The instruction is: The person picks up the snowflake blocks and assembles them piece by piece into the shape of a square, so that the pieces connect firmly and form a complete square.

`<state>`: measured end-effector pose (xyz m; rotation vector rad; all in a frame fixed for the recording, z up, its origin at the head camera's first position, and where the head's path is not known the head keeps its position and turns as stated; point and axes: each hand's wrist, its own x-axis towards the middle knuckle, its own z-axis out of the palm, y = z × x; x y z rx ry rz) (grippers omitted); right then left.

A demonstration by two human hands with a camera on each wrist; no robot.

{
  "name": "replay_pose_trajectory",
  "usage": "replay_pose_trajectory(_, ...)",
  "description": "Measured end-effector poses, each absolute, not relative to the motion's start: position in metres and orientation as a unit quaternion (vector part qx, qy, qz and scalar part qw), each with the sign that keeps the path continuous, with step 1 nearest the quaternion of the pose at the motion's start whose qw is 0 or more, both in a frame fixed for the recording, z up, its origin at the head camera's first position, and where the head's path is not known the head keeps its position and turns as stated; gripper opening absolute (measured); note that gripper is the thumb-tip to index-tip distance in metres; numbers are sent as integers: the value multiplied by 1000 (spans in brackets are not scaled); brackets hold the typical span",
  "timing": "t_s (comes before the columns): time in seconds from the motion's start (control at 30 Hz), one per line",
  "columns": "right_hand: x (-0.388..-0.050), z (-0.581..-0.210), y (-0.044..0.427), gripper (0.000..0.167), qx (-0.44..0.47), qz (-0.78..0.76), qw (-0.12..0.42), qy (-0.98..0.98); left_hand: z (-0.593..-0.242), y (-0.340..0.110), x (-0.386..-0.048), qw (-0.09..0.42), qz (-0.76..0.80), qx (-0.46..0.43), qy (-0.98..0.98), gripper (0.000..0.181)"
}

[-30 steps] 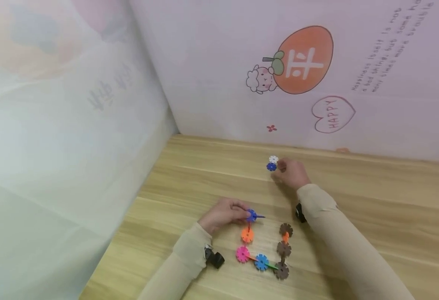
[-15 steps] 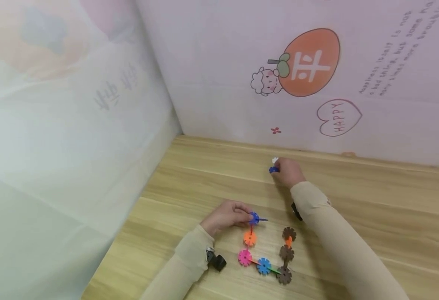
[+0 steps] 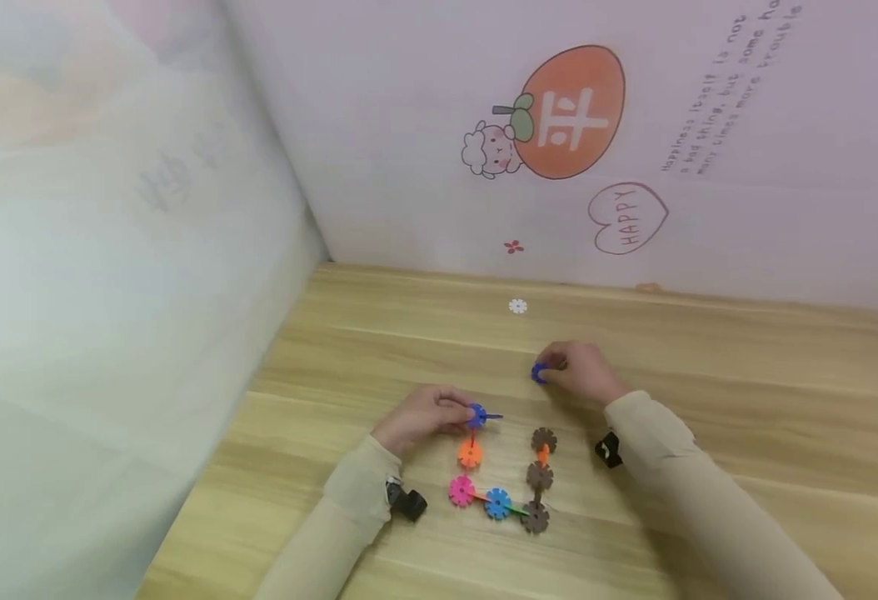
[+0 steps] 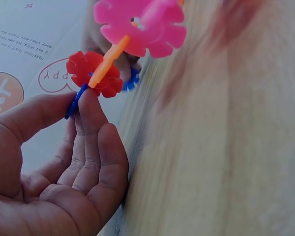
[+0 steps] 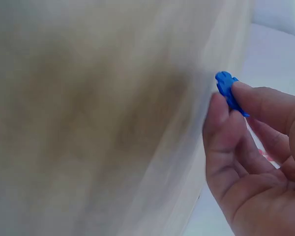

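My left hand (image 3: pixel 424 415) pinches a blue snowflake disc (image 3: pixel 476 416) at the upper left end of a chain of slotted plastic discs. From that disc a purple-blue one juts out to the right, edge-on. Down the chain follow an orange disc (image 3: pixel 471 453), a pink disc (image 3: pixel 461 491), a light blue disc (image 3: pixel 497 503) and several brown discs (image 3: pixel 540 476), with others edge-on between them. My right hand (image 3: pixel 581 371) pinches a loose blue disc (image 5: pixel 228 91) between thumb and fingers, apart from the chain and beyond its open top side.
A white snowflake disc (image 3: pixel 517 307) lies alone near the back of the wooden table (image 3: pixel 379 333). Behind the table stands a printed backdrop (image 3: pixel 409 167); a pale sheet (image 3: pixel 109 333) hangs along the left edge.
My right hand has picked up the blue disc beside the white one and drawn it back toward the chain. The left hand keeps its hold on the chain's end.
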<state>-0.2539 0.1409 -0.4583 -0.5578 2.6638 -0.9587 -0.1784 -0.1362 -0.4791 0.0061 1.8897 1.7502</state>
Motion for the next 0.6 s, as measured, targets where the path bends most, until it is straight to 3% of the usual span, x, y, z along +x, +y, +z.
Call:
replay_pose_trajectory(0.37,-207,-449,143,20,-150,-472,251,832,-474,-137,-177,275,640,-1,717,26)
replay_pose_trajectory(0.6,-195,-449,133,20,-154,-493,272,812,-476,-134,-176,277,639,0,717,27)
